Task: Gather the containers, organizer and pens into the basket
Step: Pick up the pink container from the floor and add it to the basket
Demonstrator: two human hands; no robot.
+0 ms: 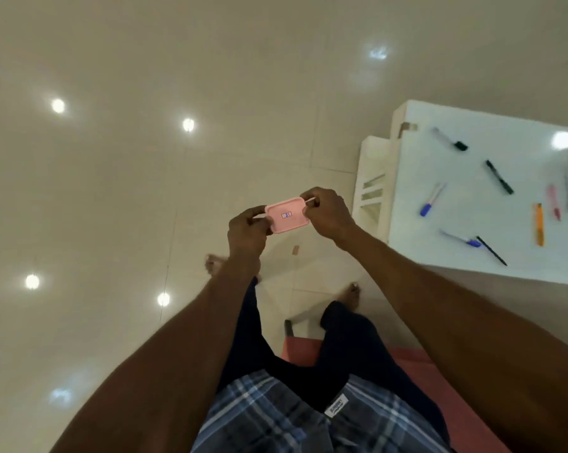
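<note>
Looks like a room in somebody's home, living room or bedroom kind of spot.

Glossy cream floor tiles (pixel 145 76) bounce back the ceiling spotlights, a low white table (pixel 472 197) has markers and pens (pixel 500 177) scattered over it, and the person stands barefoot in a plaid shirt by a pink mat (pixel 416 371).

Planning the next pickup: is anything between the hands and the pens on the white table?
Nothing visible blocks the way, but both hands, left hand and right hand, grip the pink container over the floor. The pens lie loose on the white table, off to the right. No basket is in view.
</note>
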